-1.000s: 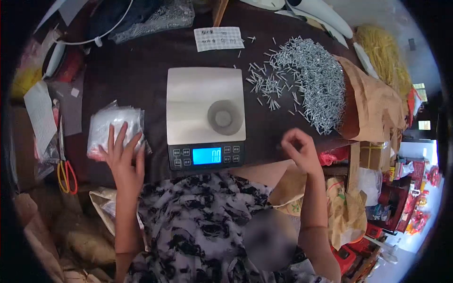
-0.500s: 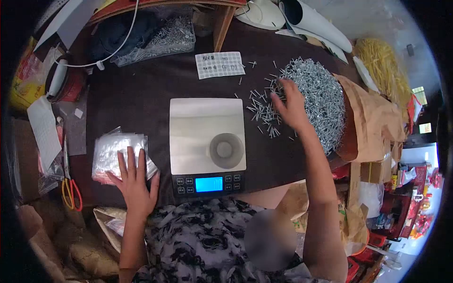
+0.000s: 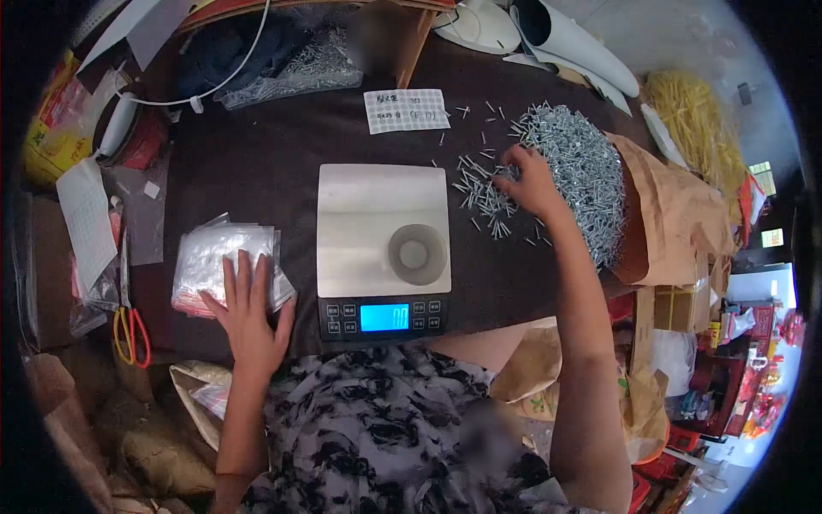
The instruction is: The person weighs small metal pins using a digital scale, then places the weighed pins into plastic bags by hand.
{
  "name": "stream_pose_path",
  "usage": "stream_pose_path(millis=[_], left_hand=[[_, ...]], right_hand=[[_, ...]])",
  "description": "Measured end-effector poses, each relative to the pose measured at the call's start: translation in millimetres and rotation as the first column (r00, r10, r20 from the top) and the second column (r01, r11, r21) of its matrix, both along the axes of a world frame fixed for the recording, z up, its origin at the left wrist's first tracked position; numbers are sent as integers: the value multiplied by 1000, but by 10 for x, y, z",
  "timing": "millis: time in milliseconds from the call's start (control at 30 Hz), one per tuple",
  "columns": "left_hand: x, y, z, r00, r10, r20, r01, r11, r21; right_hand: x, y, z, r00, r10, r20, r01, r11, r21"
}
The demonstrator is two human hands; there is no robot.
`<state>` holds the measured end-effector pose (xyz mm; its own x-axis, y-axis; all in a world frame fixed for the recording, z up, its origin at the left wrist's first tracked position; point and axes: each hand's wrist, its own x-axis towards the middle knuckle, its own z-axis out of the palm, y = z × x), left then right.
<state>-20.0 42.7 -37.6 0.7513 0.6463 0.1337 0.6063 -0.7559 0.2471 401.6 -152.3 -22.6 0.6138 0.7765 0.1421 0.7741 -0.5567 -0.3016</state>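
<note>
My left hand [image 3: 252, 319] lies with fingers spread on a stack of clear plastic zip bags [image 3: 201, 261] at the left of the table. At the pile's left edge, my right hand [image 3: 533, 184] reaches among loose screws [image 3: 485, 195], thumb and fingers apart and bent downward; any screws under the fingertips are hidden. The large heap of silver screws [image 3: 575, 163] rises just beyond that hand. Between my hands stands a digital scale [image 3: 360, 223] with a lit blue display reading about 0.0. On its plate sits a small round grey cup [image 3: 415, 254].
A handwritten label sheet [image 3: 407, 111] lies behind the scale. A clear tub of screws [image 3: 295, 84] stands at the back left. Scissors [image 3: 130, 330] with red and yellow handles lie at the left edge. Brown paper [image 3: 676, 214] borders the heap on the right.
My right hand has moved slightly down toward the loose screws, its fingers bending more. My left hand stays on the bags. The whole view has shifted slightly.
</note>
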Motion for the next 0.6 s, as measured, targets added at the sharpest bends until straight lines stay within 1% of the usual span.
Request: stream_pose_path(millis=[100,200,300,400,500,600], left_hand=[[-42,26,-48,984,-21,177,27,999,-33],[-57,7,39,973,-43,228,53,998,-38],[-84,2,74,964,-55,261,66,997,-35],[-97,6,108,961,-47,271,58,998,-32],[-95,-16,146,957,-43,288,61,997,-55],[-78,-51,128,951,-55,303,76,995,-60]], right_hand=[[-116,-88,172,988,32,-154,-37,999,-31],[-160,-192,208,990,23,-140,-19,999,32],[-162,-250,320,959,-82,-271,85,996,-2],[-113,-310,375,925,-98,-368,124,991,48],[-254,-243,618,886,-152,-437,174,985,10],[-390,-132,701,878,23,-477,37,993,116]])
